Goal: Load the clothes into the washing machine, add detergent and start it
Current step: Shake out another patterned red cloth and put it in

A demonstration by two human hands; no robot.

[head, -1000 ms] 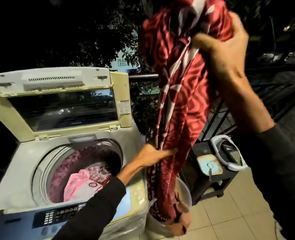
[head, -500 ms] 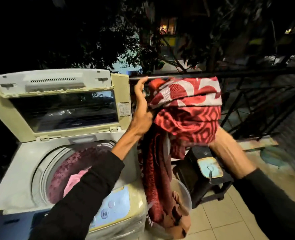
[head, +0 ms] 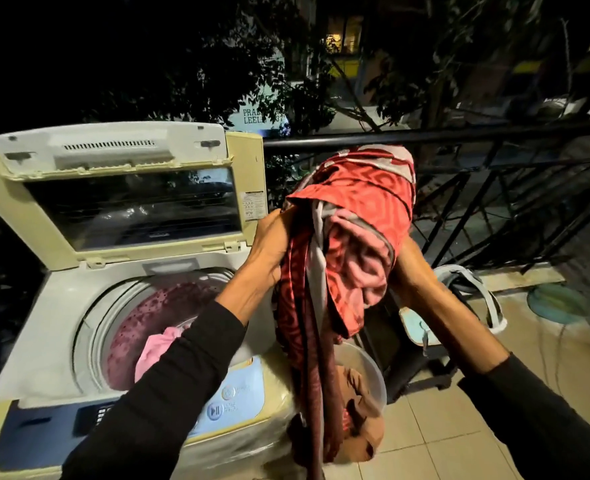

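A: Head view. Where is the load?

B: Long red patterned cloth with pale stripes is held up bunched, to the right of the cream top-loading washing machine. Its tail hangs down into the translucent round plastic tub on the tiled floor, which stands against the machine's right side. Brown cloth lies in the tub.

A: Left hand?

B: Left hand is against the bundle's left side, fingers wrapped into the fabric, grasping it. Black sleeve runs back over the machine's front right corner.

A: Right hand?

B: Right hand is buried under the bundle; only the forearm shows. Grip cannot be told.

A: Machine state?

B: Hinged lid with dark window is up, leaning back. Perforated drum is open, purple-lit, with a pink garment lying in it near the front. Blue control panel runs along the front edge; round power and pause buttons sit at its right end.

A: Surroundings?

B: Black metal railing behind the bundle. Black plastic stool right of the tub, a pale blue item on it, not identifiable. Dark trees and one lit window beyond.
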